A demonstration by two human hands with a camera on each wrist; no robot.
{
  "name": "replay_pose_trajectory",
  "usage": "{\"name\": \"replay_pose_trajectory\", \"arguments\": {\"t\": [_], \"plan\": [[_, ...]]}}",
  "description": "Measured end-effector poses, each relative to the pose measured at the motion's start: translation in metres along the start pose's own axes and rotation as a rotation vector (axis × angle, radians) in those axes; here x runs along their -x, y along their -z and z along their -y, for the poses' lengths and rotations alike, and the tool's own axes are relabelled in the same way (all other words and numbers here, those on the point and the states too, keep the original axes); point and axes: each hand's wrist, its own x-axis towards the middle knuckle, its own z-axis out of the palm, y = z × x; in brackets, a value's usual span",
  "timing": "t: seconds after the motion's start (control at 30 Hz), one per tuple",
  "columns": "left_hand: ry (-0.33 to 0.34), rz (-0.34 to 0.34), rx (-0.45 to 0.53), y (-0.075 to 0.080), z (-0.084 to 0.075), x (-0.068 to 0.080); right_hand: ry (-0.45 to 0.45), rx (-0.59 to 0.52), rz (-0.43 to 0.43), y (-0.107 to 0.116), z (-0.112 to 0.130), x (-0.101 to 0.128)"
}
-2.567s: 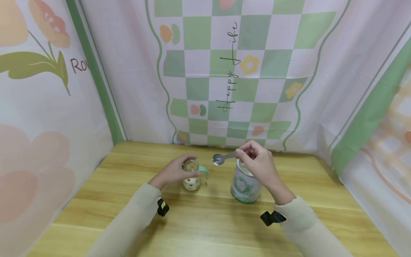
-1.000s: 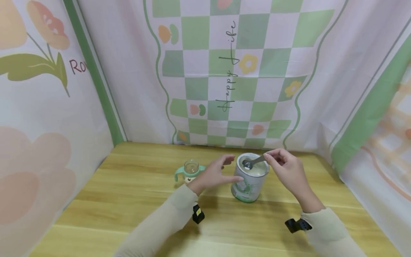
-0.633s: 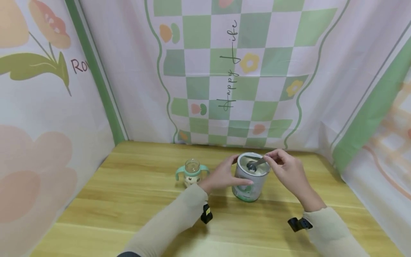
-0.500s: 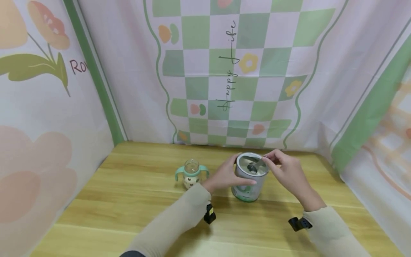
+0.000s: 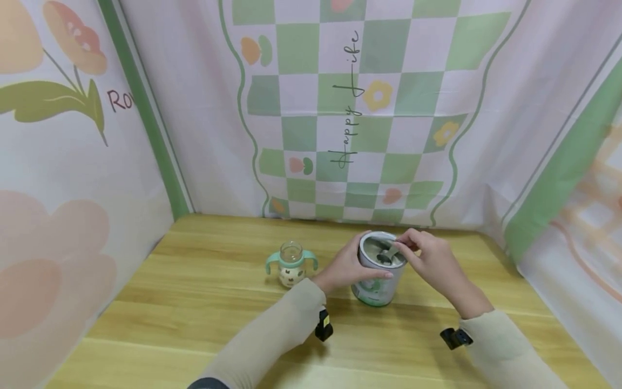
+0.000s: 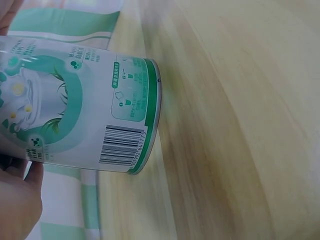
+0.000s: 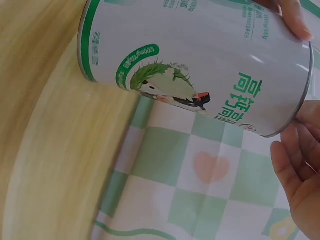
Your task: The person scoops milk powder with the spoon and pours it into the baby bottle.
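1. One tin (image 5: 380, 270) stands on the table (image 5: 194, 302), right of centre, with its mouth open and tipped a little toward the camera.
2. One spoon (image 5: 387, 254) reaches into the tin's mouth, bowl down inside.
3. One small bottle (image 5: 291, 264) with two teal handles stands just to the left of the tin, apart from both hands.
4. Two hands are at work. The left hand (image 5: 351, 263) grips the tin's left side, fingers curled round the wall and thumb across the front. The right hand (image 5: 430, 259) pinches the spoon's handle at the tin's far rim, fingertips together.
5. The left wrist view shows a barcode and small green panels on the tin; their print is too small to read. The right wrist view shows large green Chinese characters and a green oval badge, whose wording I cannot make out.
6. The backdrop (image 5: 350, 108) reads "Happy Life" running upward; the left cloth shows "Ro", cut off.
7. 2.6 s ago the left hand held the bottle and the spoon was lifted between bottle and tin. Since then the left hand has crossed to the tin, and the spoon has gone down inside it.
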Motion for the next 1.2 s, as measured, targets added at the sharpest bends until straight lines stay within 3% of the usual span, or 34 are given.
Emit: {"name": "replay_pose_trajectory", "arguments": {"t": [0.6, 0.87, 1.2], "plan": [[0.007, 0.019, 0.026, 0.000, -0.001, 0.001, 0.119, 0.016, 0.163, 0.008, 0.004, -0.013], [-0.012, 0.035, 0.045, 0.001, -0.001, 0.001, 0.133, 0.035, 0.293, 0.014, 0.008, -0.017], [-0.012, 0.034, 0.055, 0.001, -0.003, 0.001, 0.127, -0.069, 0.381, 0.013, 0.017, -0.025]]}}
